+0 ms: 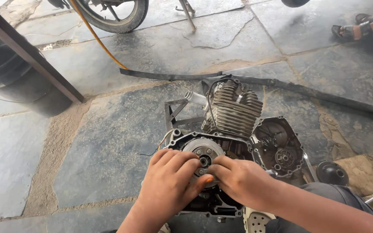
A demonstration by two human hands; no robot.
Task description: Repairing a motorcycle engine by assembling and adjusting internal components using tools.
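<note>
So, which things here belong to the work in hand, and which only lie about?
In hand:
left hand
right hand
round clutch
engine

Lying about:
removed side cover
black round part
motorcycle wheel
rubber strip
dark drum

Even, bright daylight; soft shadows fall beneath the engine (221, 142). Wet sheen glares on the stone floor (221, 39) at top. Focus sharp; slight edge distortion
</note>
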